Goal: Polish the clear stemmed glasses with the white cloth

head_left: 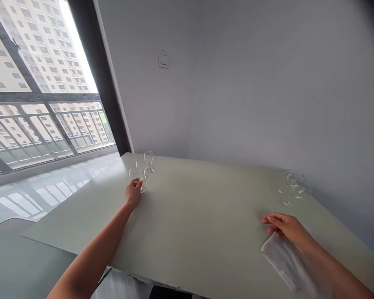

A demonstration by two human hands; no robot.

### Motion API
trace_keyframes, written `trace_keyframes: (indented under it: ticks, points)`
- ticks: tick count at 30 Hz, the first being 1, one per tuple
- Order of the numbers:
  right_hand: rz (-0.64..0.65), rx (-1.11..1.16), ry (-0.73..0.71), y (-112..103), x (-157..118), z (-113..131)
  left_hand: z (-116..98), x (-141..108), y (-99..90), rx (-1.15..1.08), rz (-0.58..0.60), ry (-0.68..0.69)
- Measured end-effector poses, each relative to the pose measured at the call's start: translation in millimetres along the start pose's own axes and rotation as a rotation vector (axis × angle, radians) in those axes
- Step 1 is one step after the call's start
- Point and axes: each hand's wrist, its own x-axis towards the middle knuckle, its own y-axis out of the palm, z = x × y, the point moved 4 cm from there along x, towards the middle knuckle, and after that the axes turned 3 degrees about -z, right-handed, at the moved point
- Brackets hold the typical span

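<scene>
- Wine glass [135, 172]: it stands near the far left corner of the table [193, 224], nearest to me in a short row with two more stemmed glasses [148, 158].
- My left hand [133, 192] is on it, fingers closed around the stem, just below the bowl; the foot shows to the right of my fingertips.
- Its long axis runs up from the foot, the bowl leaning toward the left edge in my view; I cannot tell whether the foot touches the tabletop.
- My left arm is clearly the nearer one; my right hand [285, 226] is well apart, toward the right edge.
- Those right fingers are loosely bent over a grey cloth [285, 259]; I cannot tell whether they pinch it.
- Beyond them, more glassware [302, 187] is grouped by the far right corner, near the wall [252, 83].
</scene>
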Motion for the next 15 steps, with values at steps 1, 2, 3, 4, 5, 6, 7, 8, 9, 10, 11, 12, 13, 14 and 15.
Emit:
trace_keyframes:
  ticks: [1,2,3,4,5,6,7,8,9,10,11,12,13,14,15]
  points:
    - [-0.094,0.069,0.008,-11.5,5.6,-7.7,0.8,2.1,0.3,0.011,-0.004,0.0]
    - [-0.208,0.146,0.009,-23.6,11.1,-15.1,1.3,3.7,0.3,0.021,-0.008,0.001]
    - [-0.328,0.221,0.007,-35.2,16.4,-21.7,1.7,5.0,0.2,0.028,-0.011,0.0]
    - [-0.438,0.285,0.002,-45.8,21.7,-27.2,1.9,5.9,-0.1,0.034,-0.013,0.0]
    - [-0.528,0.333,-0.005,-54.8,27.1,-31.1,1.9,6.5,-0.5,0.039,-0.014,-0.002]
    - [-0.59,0.362,-0.013,-61.9,33.1,-33.2,1.6,6.8,-0.7,0.043,-0.013,-0.006]
    - [-0.628,0.377,-0.022,-67.2,39.9,-33.8,1.1,6.8,-0.8,0.046,-0.011,-0.011]
    - [-0.645,0.382,-0.03,-70.9,47.4,-33.0,0.4,6.6,-0.8,0.047,-0.008,-0.017]
    - [-0.656,0.385,-0.039,-73.3,55.2,-31.5,-0.5,6.1,-0.6,0.044,-0.004,-0.023]
    - [-0.666,0.378,-0.045,-74.7,63.2,-29.5,-1.4,5.5,-0.5,0.038,-0.001,-0.029]
    - [-0.673,0.366,-0.047,-75.1,71.1,-27.4,-2.3,4.5,-0.8,0.03,-0.002,-0.034]
    - [-0.682,0.35,-0.049,-74.7,78.5,-25.3,-3.0,3.3,-1.8,0.023,-0.008,-0.037]
    - [-0.689,0.333,-0.05,-73.6,85.2,-23.2,-3.5,1.8,-3.9,0.02,-0.028,-0.04]
    - [-0.693,0.313,-0.057,-72.1,90.9,-21.1,-3.7,-0.2,-7.4,0.022,-0.063,-0.042]
    - [-0.692,0.297,-0.066,-70.1,95.5,-18.9,-3.8,-2.7,-12.2,0.028,-0.113,-0.044]
